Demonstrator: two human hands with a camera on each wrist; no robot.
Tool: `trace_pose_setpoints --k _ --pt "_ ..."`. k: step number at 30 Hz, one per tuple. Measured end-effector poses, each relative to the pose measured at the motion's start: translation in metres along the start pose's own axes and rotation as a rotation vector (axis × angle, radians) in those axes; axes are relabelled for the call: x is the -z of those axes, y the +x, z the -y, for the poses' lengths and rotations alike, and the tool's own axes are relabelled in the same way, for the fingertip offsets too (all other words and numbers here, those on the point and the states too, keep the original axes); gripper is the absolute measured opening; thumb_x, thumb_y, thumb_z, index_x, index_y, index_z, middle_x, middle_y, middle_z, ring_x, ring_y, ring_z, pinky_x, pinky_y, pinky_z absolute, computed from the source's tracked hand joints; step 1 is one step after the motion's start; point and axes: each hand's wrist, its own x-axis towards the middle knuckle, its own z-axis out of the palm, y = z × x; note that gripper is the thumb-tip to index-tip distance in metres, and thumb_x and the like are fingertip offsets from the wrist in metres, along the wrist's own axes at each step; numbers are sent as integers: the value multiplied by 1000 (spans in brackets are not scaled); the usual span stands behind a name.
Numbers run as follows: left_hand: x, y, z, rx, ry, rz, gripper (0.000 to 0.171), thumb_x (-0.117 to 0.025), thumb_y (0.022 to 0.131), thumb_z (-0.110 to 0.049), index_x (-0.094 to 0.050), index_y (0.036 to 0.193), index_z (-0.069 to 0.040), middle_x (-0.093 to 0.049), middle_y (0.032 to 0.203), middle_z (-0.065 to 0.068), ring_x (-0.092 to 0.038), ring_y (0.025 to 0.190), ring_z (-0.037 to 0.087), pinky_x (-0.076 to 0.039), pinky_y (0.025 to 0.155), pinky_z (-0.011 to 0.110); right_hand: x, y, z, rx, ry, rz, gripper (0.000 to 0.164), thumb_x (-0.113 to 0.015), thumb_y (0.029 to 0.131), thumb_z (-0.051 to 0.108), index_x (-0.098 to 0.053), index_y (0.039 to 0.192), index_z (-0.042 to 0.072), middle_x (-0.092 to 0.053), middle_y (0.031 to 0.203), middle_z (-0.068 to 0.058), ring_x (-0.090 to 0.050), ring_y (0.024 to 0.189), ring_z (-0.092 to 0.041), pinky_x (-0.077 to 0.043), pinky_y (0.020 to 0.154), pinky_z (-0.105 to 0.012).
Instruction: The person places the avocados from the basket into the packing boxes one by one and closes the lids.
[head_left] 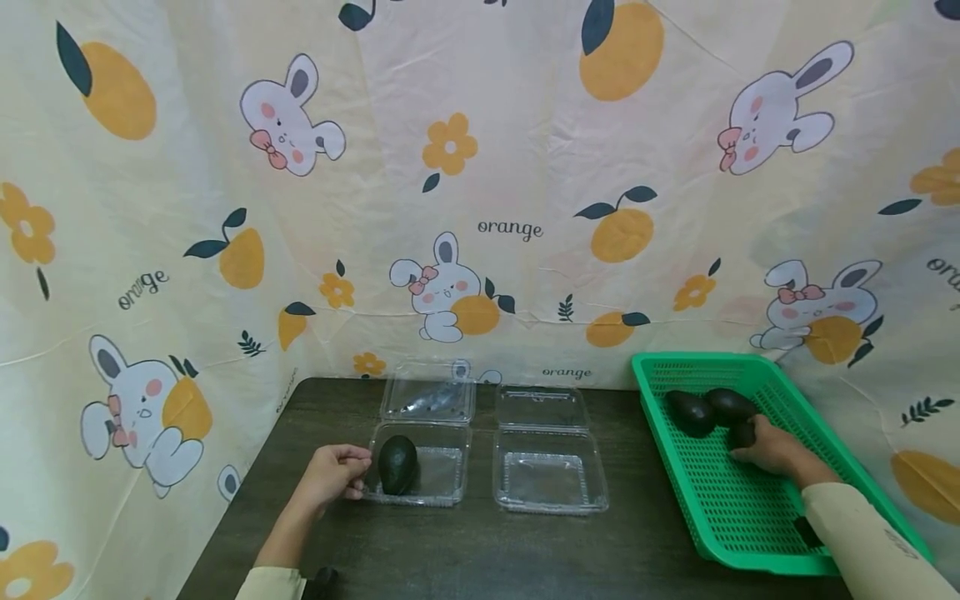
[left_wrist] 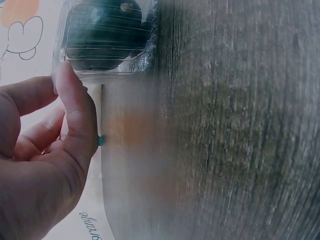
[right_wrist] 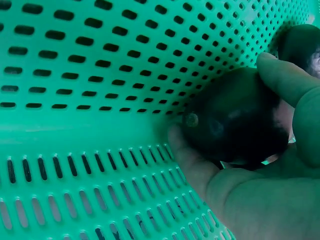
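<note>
Cream printed cloth rose behind the dark table, meeting its back edge and limiting reach on that side. Wood ran from the table's slanting left edge to the left hand, whose thumb and finger pinched the left rim of the left container. That container, of see-through plastic, stood near the table's back left corner, one dark avocado lying along its left side, with floor showing to the right of the fruit. Its left lid was folded open at the back edge. Across a narrow strip of wood stood the right container, its right lid also turned back. Wider room lay between there and the green basket, and more before both containers. The basket took up the table's right side, its raised rim an obstacle all round. Towards its back left corner lay two loose avocados; just in front of them the right hand grasped a third avocado, thumb and fingers curled round it. Mesh floor stretched on to the basket's front edge, while the right sleeve crossed its right rim
</note>
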Motion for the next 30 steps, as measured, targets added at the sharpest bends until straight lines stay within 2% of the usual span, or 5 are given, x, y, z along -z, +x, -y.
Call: trace_pose_setpoints --k 12,19,25,30 --pt "0 -5 -4 -5 -5 -7 20 -62 99 0 -66 114 14 -65 85 14 -61 63 18 -59 52 30 -2 2 2 -5 -7 -21 87 -74 93 33 -24 133 -26 -39 126 -54 -44 115 -69 -47 92 -70" --pt "-2 -4 -2 -17 -8 -7 21 -63 99 0 -66 115 14 -67 85 13 -61 62 17 -58 51 29 1 -4 11 8 -27 -74 78 -76 91 28 -32 128 -25 -46 119 -49 -50 108 -63 -50 86 -66" --pt "-2 -2 0 -20 -4 -9 22 -62 99 0 -66 115 15 -67 85 13 -61 62 18 -58 51 30 8 -6 18 11 -23 -101 82 -77 90 30 -31 129 -26 -46 120 -50 -50 108 -63 -50 87 -66" --pt "-1 -1 1 -23 0 -11 21 -62 99 0 -66 115 15 -67 85 13 -61 62 17 -58 51 29 13 -10 27 36 -47 -131 83 -78 89 35 -34 128 -24 -49 118 -47 -53 104 -61 -51 83 -63"
